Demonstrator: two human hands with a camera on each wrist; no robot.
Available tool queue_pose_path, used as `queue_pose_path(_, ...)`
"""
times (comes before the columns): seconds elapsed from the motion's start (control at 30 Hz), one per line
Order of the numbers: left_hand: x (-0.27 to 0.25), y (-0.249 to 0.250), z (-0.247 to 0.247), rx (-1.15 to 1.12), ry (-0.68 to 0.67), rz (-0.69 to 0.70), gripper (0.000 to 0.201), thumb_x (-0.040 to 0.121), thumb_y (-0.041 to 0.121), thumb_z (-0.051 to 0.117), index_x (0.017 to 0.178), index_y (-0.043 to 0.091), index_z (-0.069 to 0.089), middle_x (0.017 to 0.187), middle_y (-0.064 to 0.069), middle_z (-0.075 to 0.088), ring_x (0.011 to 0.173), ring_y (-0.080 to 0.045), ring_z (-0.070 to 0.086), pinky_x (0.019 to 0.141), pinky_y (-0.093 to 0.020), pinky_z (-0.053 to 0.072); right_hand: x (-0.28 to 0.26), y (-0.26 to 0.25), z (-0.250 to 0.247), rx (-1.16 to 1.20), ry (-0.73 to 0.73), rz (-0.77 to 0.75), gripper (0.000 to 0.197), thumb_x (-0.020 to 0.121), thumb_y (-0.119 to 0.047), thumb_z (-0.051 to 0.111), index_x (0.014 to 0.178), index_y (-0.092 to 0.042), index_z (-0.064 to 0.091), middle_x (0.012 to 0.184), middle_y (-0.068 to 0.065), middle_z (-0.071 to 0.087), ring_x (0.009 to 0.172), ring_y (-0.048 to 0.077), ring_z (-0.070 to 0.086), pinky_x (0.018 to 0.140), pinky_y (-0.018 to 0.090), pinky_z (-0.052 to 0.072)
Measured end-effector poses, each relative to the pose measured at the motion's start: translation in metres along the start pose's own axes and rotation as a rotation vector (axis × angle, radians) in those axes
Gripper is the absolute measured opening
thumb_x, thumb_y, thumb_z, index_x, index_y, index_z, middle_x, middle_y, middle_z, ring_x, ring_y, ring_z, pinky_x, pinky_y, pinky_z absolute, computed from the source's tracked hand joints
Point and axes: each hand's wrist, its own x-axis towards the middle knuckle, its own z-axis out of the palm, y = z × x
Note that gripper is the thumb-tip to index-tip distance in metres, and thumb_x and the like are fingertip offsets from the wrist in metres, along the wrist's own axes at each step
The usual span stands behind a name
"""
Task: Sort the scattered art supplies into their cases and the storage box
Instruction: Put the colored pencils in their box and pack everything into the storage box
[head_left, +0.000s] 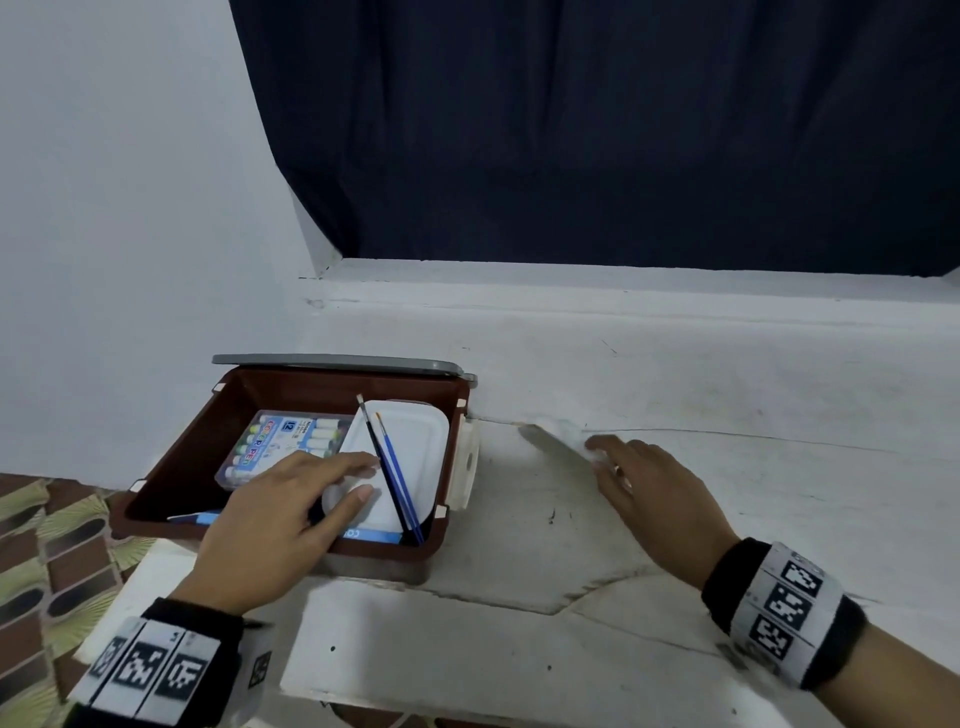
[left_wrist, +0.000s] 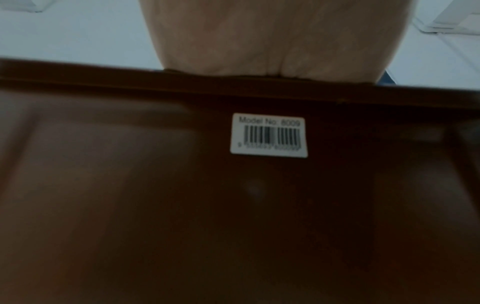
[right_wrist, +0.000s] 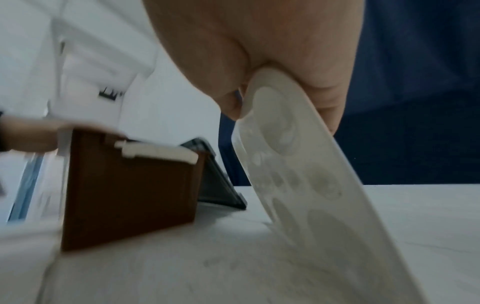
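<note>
Over the near edge of the brown storage box (head_left: 171, 467), the left hand (head_left: 275, 519) reaches in palm-down, wrist just outside the front wall, its fingers (head_left: 353, 462) stretched loosely and its thumb resting on a small round white container (head_left: 343, 504); whether it truly grips that piece, I cannot tell. Right of the box, well clear of its side latch (head_left: 465, 467), the right hand (head_left: 654, 493) slants toward the box's far right corner with the forearm running back toward the person. It pinches a white paint palette (right_wrist: 306, 185) between thumb and fingers at one end, as the right wrist view shows, with the palette tilted steeply, its long axis dropping from the hand toward the white table (head_left: 675, 389), wells facing the camera. From the head view the palette is only a pale blur just beyond the fingertips. Inside the box, a colour pen set (head_left: 280, 441) lies against the back left, a white rectangular case (head_left: 410, 441) sits at the right side, and two paintbrushes (head_left: 392, 467) lie across that case, running from the box's back toward its front right corner, tips at the front hidden. The grey lid (head_left: 337, 364) stands open behind the box. On the box's front wall sits a barcode sticker (left_wrist: 269, 135).
</note>
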Motion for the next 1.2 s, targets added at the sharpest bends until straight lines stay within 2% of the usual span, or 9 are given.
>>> queue_pose_path(0.13, 0.000, -0.001, 0.001, -0.010, 0.008, -0.009, 0.049, 0.091, 0.075, 0.028, 0.126, 0.051, 0.053, 0.104, 0.028, 0.061, 0.103, 0.007, 0.054, 0.083, -0.028, 0.049, 0.015, -0.013, -0.018, 0.475, 0.137, 0.174, 0.017, 0.103, -0.033, 0.043, 0.101, -0.027, 0.060, 0.059, -0.005, 0.054, 0.053, 0.009, 0.047, 0.053, 0.019, 0.037)
queue_pose_path(0.2, 0.000, -0.001, 0.002, -0.010, 0.004, -0.015, 0.050, 0.092, 0.075, 0.025, 0.127, 0.052, 0.052, 0.105, 0.025, 0.063, 0.102, 0.006, 0.055, 0.083, -0.028, 0.049, 0.016, -0.014, -0.021, 0.688, 0.138, 0.302, 0.020, 0.103, -0.032, 0.046, 0.101, -0.026, 0.065, 0.076, -0.004, 0.066, 0.071, 0.013, 0.060, 0.068, 0.025, 0.047)
queue_pose_path(0.3, 0.000, -0.001, 0.001, -0.005, 0.000, -0.025, 0.050, 0.092, 0.076, 0.022, 0.125, 0.054, 0.051, 0.104, 0.021, 0.064, 0.101, 0.004, 0.055, 0.083, -0.030, 0.050, 0.011, -0.024, -0.019, 1.049, 0.140, 0.434, 0.025, 0.103, -0.032, 0.048, 0.105, -0.020, 0.070, 0.106, 0.003, 0.073, 0.105, 0.028, 0.066, 0.096, 0.048, 0.050)
queue_pose_path(0.43, -0.001, -0.001, 0.002, -0.005, 0.014, -0.027, 0.052, 0.091, 0.077, 0.019, 0.124, 0.054, 0.051, 0.101, 0.021, 0.063, 0.098, 0.002, 0.056, 0.080, -0.028, 0.049, 0.002, -0.046, -0.028, 1.280, 0.193, 0.432, 0.025, 0.104, -0.026, 0.046, 0.116, -0.019, 0.067, 0.110, 0.008, 0.073, 0.108, 0.035, 0.066, 0.097, 0.052, 0.051)
queue_pose_path(0.57, 0.000, -0.002, 0.000, -0.071, 0.025, 0.002, 0.046, 0.094, 0.074, 0.020, 0.123, 0.054, 0.051, 0.098, 0.022, 0.065, 0.099, 0.001, 0.058, 0.082, -0.031, 0.050, 0.007, -0.073, -0.041, 1.127, 0.318, 0.282, 0.029, 0.105, -0.028, 0.044, 0.129, -0.035, 0.059, 0.115, 0.003, 0.070, 0.111, 0.027, 0.064, 0.099, 0.056, 0.049)
queue_pose_path(0.7, 0.001, -0.006, -0.006, -0.337, 0.065, 0.019, 0.047, 0.093, 0.072, 0.029, 0.118, 0.048, 0.059, 0.104, 0.023, 0.069, 0.106, -0.003, 0.061, 0.084, -0.030, 0.051, 0.021, -0.118, -0.057, 0.979, 0.394, 0.086, 0.033, 0.105, -0.022, 0.042, 0.133, -0.032, 0.056, 0.117, -0.004, 0.069, 0.108, 0.016, 0.065, 0.095, 0.040, 0.054)
queue_pose_path(0.83, -0.002, -0.021, -0.035, -0.555, 0.138, 0.002, 0.036, 0.096, 0.065, 0.042, 0.108, 0.042, 0.067, 0.101, 0.013, 0.072, 0.099, -0.006, 0.065, 0.078, -0.014, 0.048, 0.037, -0.163, -0.062, 1.022, 0.373, -0.012, 0.034, 0.105, -0.017, 0.042, 0.134, -0.026, 0.056, 0.122, -0.009, 0.067, 0.115, 0.011, 0.062, 0.095, 0.027, 0.053)
queue_pose_path(1.0, 0.001, -0.076, -0.100, -0.518, 0.185, -0.004, 0.047, 0.088, 0.068, 0.040, 0.114, 0.037, 0.065, 0.104, 0.011, 0.072, 0.098, -0.009, 0.067, 0.084, -0.029, 0.050, 0.058, -0.207, -0.051, 0.947, 0.261, -0.139, 0.035, 0.105, -0.017, 0.042, 0.134, -0.029, 0.057, 0.128, -0.014, 0.064, 0.122, 0.009, 0.057, 0.099, 0.027, 0.049)
queue_pose_path(1.2, 0.050, -0.137, -0.142, -0.342, 0.092, 0.069, 0.023, 0.096, 0.043, 0.053, 0.115, 0.036, 0.062, 0.106, 0.013, 0.067, 0.105, -0.002, 0.061, 0.086, -0.030, 0.050, 0.074, -0.221, -0.011, 0.211, 0.222, -0.335, 0.044, 0.101, -0.013, 0.043, 0.141, -0.028, 0.051, 0.115, -0.008, 0.060, 0.104, 0.015, 0.057, 0.083, 0.035, 0.049)
